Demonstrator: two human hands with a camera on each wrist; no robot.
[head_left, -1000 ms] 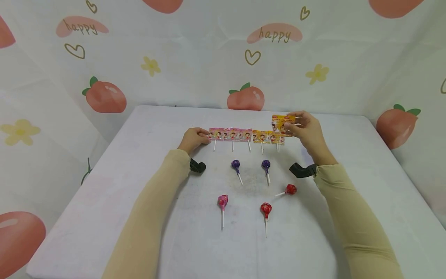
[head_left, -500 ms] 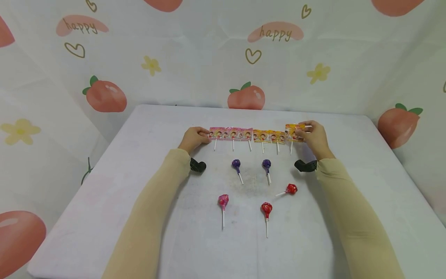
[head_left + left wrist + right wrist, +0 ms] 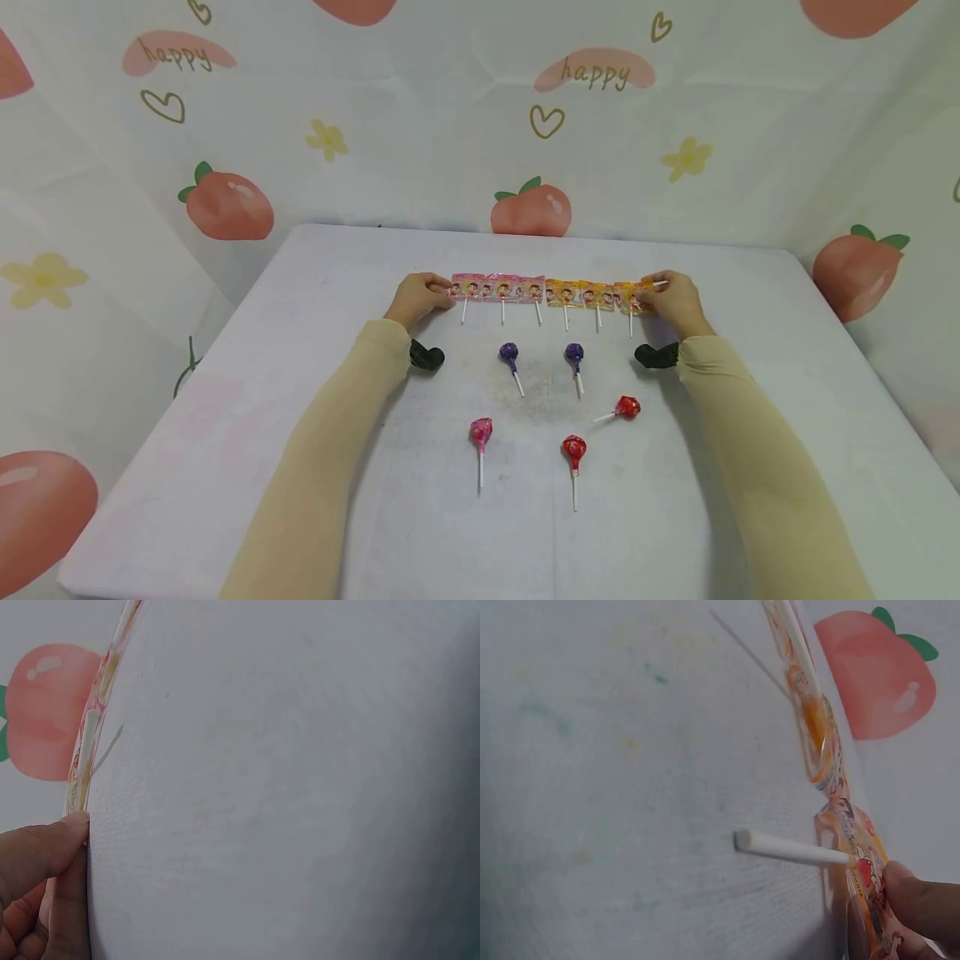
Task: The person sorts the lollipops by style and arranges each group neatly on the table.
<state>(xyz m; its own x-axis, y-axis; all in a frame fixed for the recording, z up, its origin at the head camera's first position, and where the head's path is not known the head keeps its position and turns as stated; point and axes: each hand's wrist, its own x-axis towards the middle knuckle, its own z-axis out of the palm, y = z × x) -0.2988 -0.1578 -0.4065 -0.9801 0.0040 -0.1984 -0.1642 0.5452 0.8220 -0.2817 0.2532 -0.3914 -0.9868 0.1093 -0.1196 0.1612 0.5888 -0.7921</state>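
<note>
Across the back of the table runs a row of flat wrapped lollipops, pink-wrapped on the left and orange-wrapped on the right, sticks toward me. My left hand [image 3: 420, 300] pinches the outer edge of the leftmost pink-wrapped lollipop [image 3: 467, 288]; in the left wrist view thumb and finger meet at its wrapper [image 3: 79, 780]. At the other end my right hand [image 3: 677, 302] holds the rightmost orange-wrapped lollipop [image 3: 630, 298] by its right side. The right wrist view has the thumb [image 3: 911, 896] on the wrapper, the white stick [image 3: 795, 847] pointing out.
Two purple lollipops [image 3: 509, 353] [image 3: 574, 353] lie in front of the row. Nearer me are a pink round lollipop [image 3: 481, 432] and two red ones [image 3: 573, 450] [image 3: 627, 407]. A printed backdrop [image 3: 420, 108] hangs behind the white table [image 3: 300, 500].
My right hand has carried the orange-wrapped lollipop right and down, from over the row to its right end beside the other orange ones. The left hand keeps its place.
</note>
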